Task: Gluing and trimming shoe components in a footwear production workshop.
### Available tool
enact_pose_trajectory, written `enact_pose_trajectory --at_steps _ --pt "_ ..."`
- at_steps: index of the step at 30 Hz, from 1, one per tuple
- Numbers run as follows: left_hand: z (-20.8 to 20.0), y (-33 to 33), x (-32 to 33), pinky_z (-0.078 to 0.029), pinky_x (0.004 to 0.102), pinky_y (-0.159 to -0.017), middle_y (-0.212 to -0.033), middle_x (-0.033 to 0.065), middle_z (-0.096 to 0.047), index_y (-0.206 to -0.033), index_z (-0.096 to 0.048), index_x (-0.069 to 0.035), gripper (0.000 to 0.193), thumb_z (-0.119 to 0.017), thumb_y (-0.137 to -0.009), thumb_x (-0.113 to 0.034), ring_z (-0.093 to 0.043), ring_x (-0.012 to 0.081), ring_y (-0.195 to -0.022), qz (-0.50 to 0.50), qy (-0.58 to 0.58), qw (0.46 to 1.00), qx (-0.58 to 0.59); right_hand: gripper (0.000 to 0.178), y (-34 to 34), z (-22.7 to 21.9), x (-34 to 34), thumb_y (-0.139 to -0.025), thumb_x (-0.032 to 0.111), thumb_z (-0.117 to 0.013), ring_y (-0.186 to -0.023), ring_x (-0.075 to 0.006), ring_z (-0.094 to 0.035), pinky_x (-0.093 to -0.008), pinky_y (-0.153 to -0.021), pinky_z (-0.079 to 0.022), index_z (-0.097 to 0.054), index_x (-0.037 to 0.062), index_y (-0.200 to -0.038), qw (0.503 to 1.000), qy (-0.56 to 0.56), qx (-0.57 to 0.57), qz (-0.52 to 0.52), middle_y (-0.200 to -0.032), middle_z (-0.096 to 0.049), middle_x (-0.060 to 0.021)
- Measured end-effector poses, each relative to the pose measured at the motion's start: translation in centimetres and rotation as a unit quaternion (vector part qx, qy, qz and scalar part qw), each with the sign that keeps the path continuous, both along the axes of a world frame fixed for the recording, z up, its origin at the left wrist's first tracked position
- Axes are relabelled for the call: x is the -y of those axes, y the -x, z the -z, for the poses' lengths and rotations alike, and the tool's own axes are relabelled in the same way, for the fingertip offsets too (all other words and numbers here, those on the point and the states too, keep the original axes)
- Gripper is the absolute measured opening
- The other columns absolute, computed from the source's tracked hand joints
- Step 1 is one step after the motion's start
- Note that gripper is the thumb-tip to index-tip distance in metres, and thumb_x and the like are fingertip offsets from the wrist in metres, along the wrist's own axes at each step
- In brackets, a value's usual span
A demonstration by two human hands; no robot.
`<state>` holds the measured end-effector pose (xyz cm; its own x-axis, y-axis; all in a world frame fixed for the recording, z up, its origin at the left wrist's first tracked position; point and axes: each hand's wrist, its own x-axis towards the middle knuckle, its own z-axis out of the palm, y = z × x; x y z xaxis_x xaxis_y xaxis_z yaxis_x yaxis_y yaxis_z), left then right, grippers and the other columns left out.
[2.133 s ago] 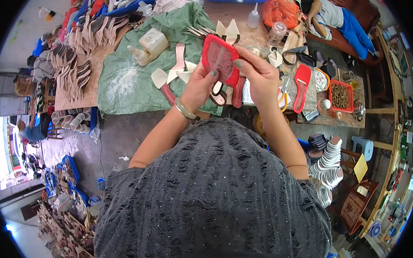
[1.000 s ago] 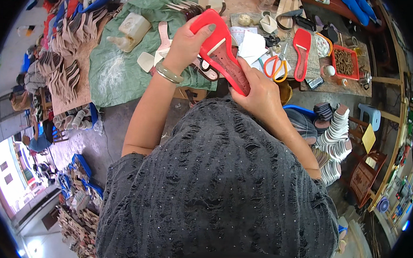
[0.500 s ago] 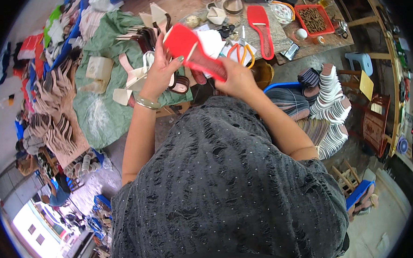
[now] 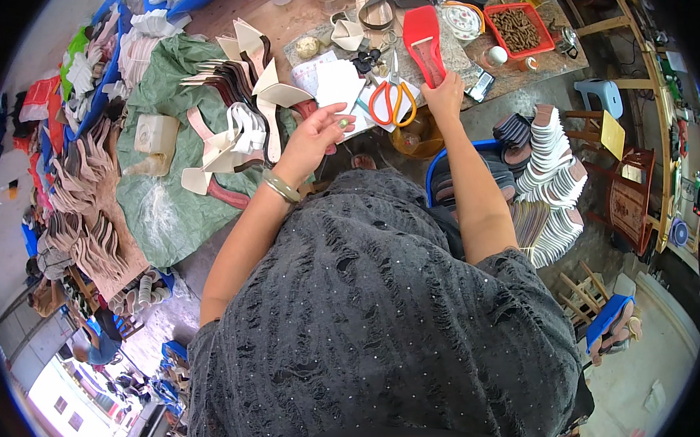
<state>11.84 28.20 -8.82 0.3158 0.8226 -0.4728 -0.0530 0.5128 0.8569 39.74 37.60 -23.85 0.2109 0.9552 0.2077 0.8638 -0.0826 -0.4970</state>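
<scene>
Red shoe sole (image 4: 424,44) lies near the worktop's (image 4: 281,25) front edge, its heel end pinched by right hand (image 4: 444,93); left hand (image 4: 315,133) is held loosely spread, empty, beside orange-handled scissors (image 4: 392,102); flat, steady placement is advised

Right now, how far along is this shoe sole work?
Done, it seems: white soles are stacked beside the bench. In hand: the right hand holds a red sole at its near end on the bench, while the left hand hovers open over cream pieces. Left: many loose pieces on the green sheet. How many are unfinished, I cannot tell.
</scene>
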Motion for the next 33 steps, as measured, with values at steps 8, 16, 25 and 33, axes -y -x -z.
enact_pose_trajectory --at_steps 8,16,25,33 --pt "1.8 -2.2 -2.0 -0.042 0.0349 -0.095 -0.124 0.0117 -0.053 -0.126 -0.042 -0.003 0.047 -0.059 -0.090 -0.029 -0.051 0.0205 -0.115 -0.185 0.068 0.969 0.149 0.048 7.9 -9.1 8.2 -0.076 0.016 -0.070 -0.086 -0.0101 -0.056 -0.0251 -0.075 -0.046 -0.049 0.0017 -0.116 0.738 0.225 -0.606 -0.191 -0.100 -0.058 -0.0034" --pt "3.6 -0.5 -1.7 -0.043 0.0268 -0.055 -0.071 0.0004 -0.051 -0.103 -0.051 -0.005 0.033 -0.061 -0.089 -0.033 -0.052 0.0113 -0.061 -0.214 0.026 0.976 0.012 0.042 2.9 -5.0 2.0 -0.073 0.025 -0.072 -0.075 -0.0203 -0.062 -0.0333 -0.068 -0.049 -0.058 -0.0029 -0.102 0.943 0.092 -0.316 0.043 -0.087 -0.065 -0.0132" --pt "5.0 0.8 2.0 -0.038 0.0222 -0.057 -0.074 -0.0023 -0.041 -0.117 -0.043 0.000 0.068 -0.036 -0.089 -0.062 -0.040 0.0073 -0.063 -0.163 0.104 0.973 0.128 0.051 1.0 -2.8 -1.8 -0.075 0.041 -0.069 -0.083 -0.0360 -0.063 -0.0443 -0.076 -0.049 -0.057 0.0066 -0.111 0.998 0.020 0.030 -0.056 -0.088 -0.065 -0.0201" --pt "6.3 -0.4 3.5 -0.046 0.0241 -0.069 -0.085 -0.0015 -0.056 -0.122 -0.050 -0.006 0.047 -0.053 -0.092 -0.042 -0.054 0.0103 -0.075 -0.178 0.176 0.958 0.138 0.073 7.0 -1.5 3.4 -0.076 0.039 -0.064 -0.086 -0.0375 -0.064 -0.0434 -0.074 -0.051 -0.035 0.0007 -0.131 0.967 0.238 0.000 -0.093 -0.093 -0.064 -0.0265"
